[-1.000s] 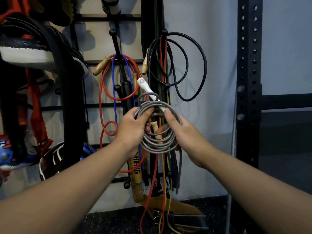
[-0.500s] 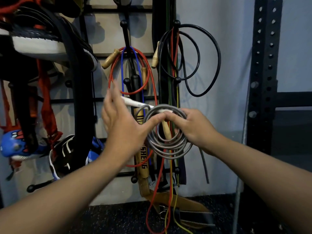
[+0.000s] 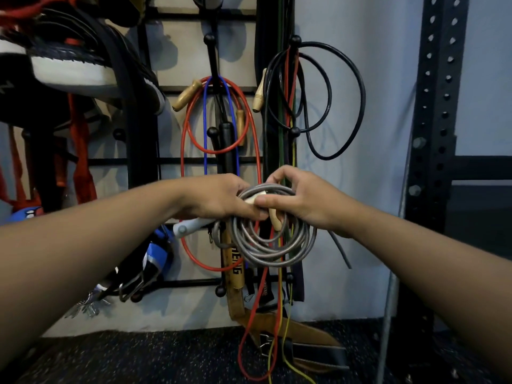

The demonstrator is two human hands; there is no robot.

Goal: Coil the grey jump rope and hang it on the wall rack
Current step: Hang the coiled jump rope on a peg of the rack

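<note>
The grey jump rope (image 3: 273, 252) is wound into a round coil of several loops, held in front of the black wall rack (image 3: 212, 87). My left hand (image 3: 214, 198) grips the coil's top left, and a white handle (image 3: 191, 227) sticks out below it to the left. My right hand (image 3: 300, 199) pinches the coil's top right, with the thumb pressed on the other white handle end. A loose grey end (image 3: 340, 252) trails down to the right. The coil hangs in the air and rests on no peg.
The rack's ball-tipped pegs (image 3: 294, 40) carry a red rope (image 3: 256, 151), a blue rope (image 3: 205, 126), a black rope (image 3: 357, 87) and coloured bands. Shoes (image 3: 72, 70) and straps crowd the left. A black perforated upright (image 3: 435, 120) stands at the right. A leather belt (image 3: 279, 325) lies on the floor.
My left hand swung the white handle from pointing up, over to the left and down beneath the hand, then closed on the coil. The coil now sits lower in view.
</note>
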